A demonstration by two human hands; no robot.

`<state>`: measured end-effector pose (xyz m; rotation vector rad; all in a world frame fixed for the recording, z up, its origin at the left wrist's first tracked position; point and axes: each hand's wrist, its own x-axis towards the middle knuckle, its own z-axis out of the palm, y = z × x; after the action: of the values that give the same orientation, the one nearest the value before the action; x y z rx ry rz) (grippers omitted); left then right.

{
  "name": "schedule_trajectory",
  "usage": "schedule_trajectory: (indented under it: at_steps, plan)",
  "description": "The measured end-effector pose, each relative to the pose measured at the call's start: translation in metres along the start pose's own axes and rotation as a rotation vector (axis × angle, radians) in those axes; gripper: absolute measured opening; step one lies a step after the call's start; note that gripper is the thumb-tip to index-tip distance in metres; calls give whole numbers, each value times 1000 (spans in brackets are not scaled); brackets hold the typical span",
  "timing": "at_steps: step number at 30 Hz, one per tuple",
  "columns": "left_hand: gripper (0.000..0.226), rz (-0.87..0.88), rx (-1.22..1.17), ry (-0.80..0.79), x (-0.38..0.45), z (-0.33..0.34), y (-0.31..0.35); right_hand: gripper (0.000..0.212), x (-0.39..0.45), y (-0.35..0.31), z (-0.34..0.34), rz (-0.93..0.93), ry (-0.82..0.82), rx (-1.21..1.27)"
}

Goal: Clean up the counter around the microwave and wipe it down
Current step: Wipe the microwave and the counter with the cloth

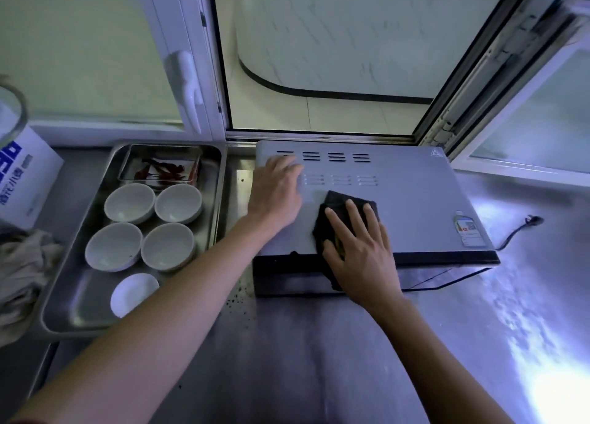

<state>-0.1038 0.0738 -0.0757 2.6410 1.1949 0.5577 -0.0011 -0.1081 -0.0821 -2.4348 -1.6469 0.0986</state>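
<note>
A grey microwave point(415, 193) stands on the steel counter point(319, 359) under an open window. My left hand point(276, 193) lies flat on the microwave's top near its left edge, fingers apart, holding nothing. My right hand point(357, 248) presses a dark cloth point(335, 201) flat against the top near the front edge; part of the cloth hangs over the front. Dark specks point(236, 299) dot the counter by the microwave's front left corner.
Left of the microwave a steel tray point(64, 312) holds several white bowls point(129, 203), a small white dish point(134, 292) and a smaller tray with dried chillies point(162, 169). A crumpled rag point(22, 270) and a white box point(22, 174) sit farther left. A power cord point(520, 229) trails right.
</note>
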Motion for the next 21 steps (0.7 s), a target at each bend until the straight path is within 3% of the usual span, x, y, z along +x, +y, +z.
schedule_trajectory:
  at_steps: [5,9,13,16,21]
  plan:
    - [35,-23,63,20,0,12,6,59,47,7,-1,12,-66,11]
    - [35,-19,103,28,3,16,5,58,102,5,3,-20,-50,26]
    - [51,-8,118,43,3,15,6,58,157,7,8,-72,-33,52]
    - [44,-11,153,40,3,16,7,56,190,20,6,-74,-12,70]
    - [43,17,160,66,1,14,10,53,191,38,5,-54,17,84]
